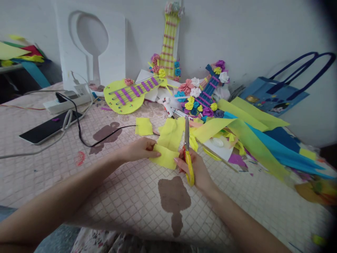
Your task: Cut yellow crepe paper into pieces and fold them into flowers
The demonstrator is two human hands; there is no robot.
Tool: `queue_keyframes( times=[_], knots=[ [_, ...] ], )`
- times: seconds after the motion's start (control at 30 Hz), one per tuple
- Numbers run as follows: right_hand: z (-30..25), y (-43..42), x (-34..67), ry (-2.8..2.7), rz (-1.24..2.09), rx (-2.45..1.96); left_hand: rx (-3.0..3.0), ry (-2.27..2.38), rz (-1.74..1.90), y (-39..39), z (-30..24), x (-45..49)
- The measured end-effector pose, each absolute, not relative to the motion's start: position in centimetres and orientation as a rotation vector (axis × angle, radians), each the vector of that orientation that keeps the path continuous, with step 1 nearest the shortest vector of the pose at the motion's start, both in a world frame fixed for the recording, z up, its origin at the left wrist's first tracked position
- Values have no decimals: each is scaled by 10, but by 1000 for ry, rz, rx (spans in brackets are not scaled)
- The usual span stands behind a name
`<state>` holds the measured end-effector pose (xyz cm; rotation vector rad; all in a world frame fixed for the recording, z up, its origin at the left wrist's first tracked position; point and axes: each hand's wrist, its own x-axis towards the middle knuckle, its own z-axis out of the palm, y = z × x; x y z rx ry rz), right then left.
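Observation:
Between my two hands a strip of yellow crepe paper (164,157) is folded over at its near end, with its longer part (171,133) stretching away across the table. My left hand (143,149) pinches the left edge of the fold, thumb on top. Scissors (189,165) with yellow handles sit in my right hand (196,168), blades closed and pointing away from me. The right thumb also touches the right edge of the folded paper. A small yellow paper square (144,126) lies just beyond my left hand.
Paper-covered guitar shapes (131,95) with paper flowers stand and lie at the back. A glue gun (166,105) is near them. Coloured paper strips (252,140) spread right, before a blue bag (273,95). A phone (50,128), power strip (67,102) and cables occupy the left.

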<state>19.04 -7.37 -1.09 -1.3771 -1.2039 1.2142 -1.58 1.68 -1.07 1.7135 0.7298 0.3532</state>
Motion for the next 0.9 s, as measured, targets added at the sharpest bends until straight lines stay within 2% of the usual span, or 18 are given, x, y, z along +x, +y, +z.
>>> queue_keyframes(
  times=[0.17,0.5,0.7,0.9],
  knots=[
    [-16,-74,193,-1295,1140,-1461,1893,869,342,16,-16,-16],
    [-16,-70,204,-1487,760,-1633,2033,1011,282,7,-6,-13],
    [-4,-61,221,-1718,439,-1812,2096,1030,243,6,-6,-13],
    [-17,-47,251,-2022,115,-1937,2123,1036,258,6,-11,-14]
  ],
)
